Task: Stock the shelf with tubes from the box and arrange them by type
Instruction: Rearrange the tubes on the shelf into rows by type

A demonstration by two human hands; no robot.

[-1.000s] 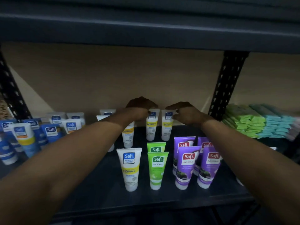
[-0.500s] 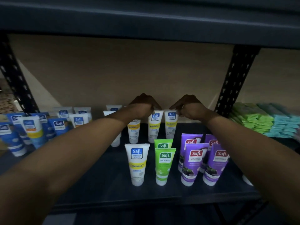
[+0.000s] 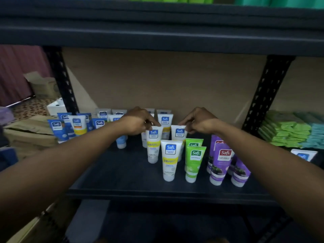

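Note:
Safi tubes stand cap-down on the dark shelf (image 3: 122,174). My left hand (image 3: 138,121) pinches the top of a white-and-yellow tube (image 3: 153,146). My right hand (image 3: 197,120) pinches the top of another white-and-yellow tube (image 3: 179,135), just behind the front one (image 3: 170,162). A further white-and-yellow tube (image 3: 165,122) stands at the back between my hands. Two green tubes (image 3: 193,163) stand in line to the right, then several purple tubes (image 3: 220,163). Blue and white tubes (image 3: 77,125) cluster at the left.
Black perforated uprights (image 3: 266,95) frame the bay under an upper shelf board (image 3: 157,32). Stacked green and teal packs (image 3: 291,128) fill the right bay, with a white tube (image 3: 304,154) in front. Cardboard boxes (image 3: 29,134) lie at the left.
Both hands have pulled toward me, each bringing a white-and-yellow tube forward from the back row to just behind the front tube. The camera has pulled back from the shelf.

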